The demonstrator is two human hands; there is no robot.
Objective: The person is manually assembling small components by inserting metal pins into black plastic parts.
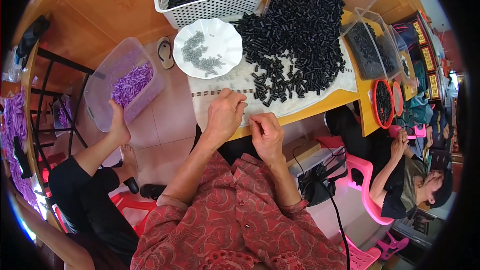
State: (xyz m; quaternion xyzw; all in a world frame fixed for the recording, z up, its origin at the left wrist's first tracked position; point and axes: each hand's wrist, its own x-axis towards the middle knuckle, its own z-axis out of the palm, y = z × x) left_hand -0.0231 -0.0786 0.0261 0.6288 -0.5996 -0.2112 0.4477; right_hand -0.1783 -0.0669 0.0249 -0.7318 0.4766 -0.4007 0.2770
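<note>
Both hands are close together over the near edge of the yellow table point(320, 109). My left hand point(223, 120) is closed, its thumb and fingers pinched; what it holds is too small to make out. Just to its right, my right hand point(267, 136) is also closed in a pinch, its contents hidden. Beyond them, a white cloth point(206, 112) lies under a large heap of short black tube-like pieces point(300, 35). A scalloped white plate point(226, 45), left of the heap, bears many small clear pieces point(192, 50).
Behind the plate stands a perforated white basket point(215, 11) of black pieces. Clear boxes point(357, 52) and a red round basket point(376, 105) are on the right. A clear tub point(100, 87) of purple pieces stands at left. People sit on both sides; one is in a pink chair point(369, 177).
</note>
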